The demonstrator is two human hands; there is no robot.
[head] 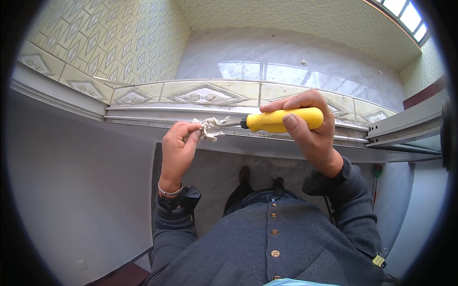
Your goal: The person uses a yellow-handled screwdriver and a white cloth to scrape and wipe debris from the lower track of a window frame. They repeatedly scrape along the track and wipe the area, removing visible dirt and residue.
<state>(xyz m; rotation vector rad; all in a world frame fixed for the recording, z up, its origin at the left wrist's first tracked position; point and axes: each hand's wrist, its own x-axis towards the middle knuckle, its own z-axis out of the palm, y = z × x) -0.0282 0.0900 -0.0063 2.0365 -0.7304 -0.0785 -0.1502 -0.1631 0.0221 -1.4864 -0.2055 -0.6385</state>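
My right hand grips the yellow plastic handle of a screwdriver, its metal shaft pointing left. Pinched between the thumb and fingers of my left hand is a crumpled piece of off-white cloth or stringy rag. The shaft's tip reaches into the frayed cloth, so the very end is hidden. Both hands are above the metal track of a sliding window, which runs along the sill. Dirt shows in the grooves of the track below the screwdriver.
Beyond the track lies a ledge of patterned tiles, with a grey floor lower down. At the right stands a sliding window's frame. A white wall is at the left. A stick with a green and red end leans at the right.
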